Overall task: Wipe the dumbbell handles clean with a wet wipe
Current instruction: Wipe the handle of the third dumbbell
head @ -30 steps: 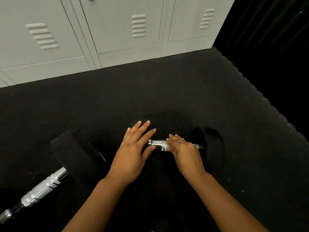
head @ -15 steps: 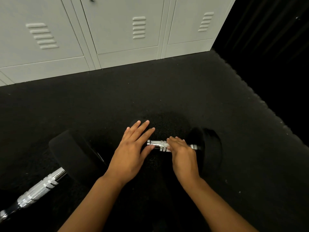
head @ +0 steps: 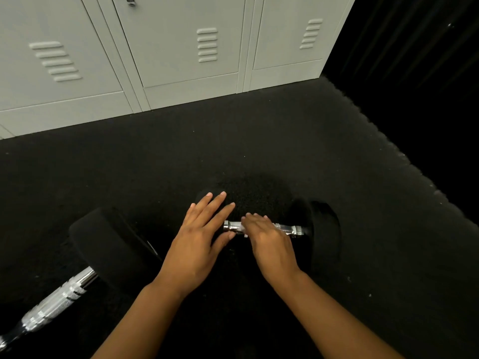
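Observation:
A black dumbbell lies across the dark floor in front of me, its chrome handle point(head: 287, 227) running left to right and its right head point(head: 325, 229) standing on edge. My left hand point(head: 199, 239) rests flat, fingers spread, on the dumbbell's left head, which it mostly hides. My right hand point(head: 269, 242) is curled over the middle of the handle, pressing a small white wet wipe point(head: 243, 229) against the chrome. Only a sliver of the wipe shows beside the fingers.
A second, larger dumbbell lies at the lower left, with its black head point(head: 108, 244) and chrome knurled handle point(head: 57, 304) angled toward the corner. Grey metal lockers point(head: 181, 47) line the far edge of the black rubber floor point(head: 259, 141). A dark wall stands at right.
My right hand has slid a little to the left along the handle, so more chrome shows near the right head. The left hand has stayed in place.

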Action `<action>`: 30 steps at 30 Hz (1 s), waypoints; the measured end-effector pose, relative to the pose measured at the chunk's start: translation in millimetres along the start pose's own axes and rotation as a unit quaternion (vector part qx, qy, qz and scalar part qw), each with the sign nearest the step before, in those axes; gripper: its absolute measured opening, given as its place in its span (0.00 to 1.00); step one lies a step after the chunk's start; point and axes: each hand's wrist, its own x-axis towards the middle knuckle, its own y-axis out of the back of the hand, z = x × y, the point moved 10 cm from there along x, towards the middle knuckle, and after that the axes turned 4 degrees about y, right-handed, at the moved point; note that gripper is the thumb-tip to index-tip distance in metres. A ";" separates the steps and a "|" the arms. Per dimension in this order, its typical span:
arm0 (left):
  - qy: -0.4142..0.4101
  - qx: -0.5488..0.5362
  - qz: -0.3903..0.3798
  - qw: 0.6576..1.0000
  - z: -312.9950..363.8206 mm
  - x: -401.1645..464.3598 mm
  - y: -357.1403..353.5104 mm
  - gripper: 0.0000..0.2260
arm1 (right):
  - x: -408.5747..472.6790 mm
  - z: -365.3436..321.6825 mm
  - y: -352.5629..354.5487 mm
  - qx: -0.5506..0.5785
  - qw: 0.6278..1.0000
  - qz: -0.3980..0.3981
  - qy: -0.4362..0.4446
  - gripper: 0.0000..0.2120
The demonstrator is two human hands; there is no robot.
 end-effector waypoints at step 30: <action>-0.075 0.197 -0.034 0.977 13.2 -8.9 -3.6 0.26 | -0.1 -13.0 -6.5 0.038 0.993 -0.010 0.115 0.17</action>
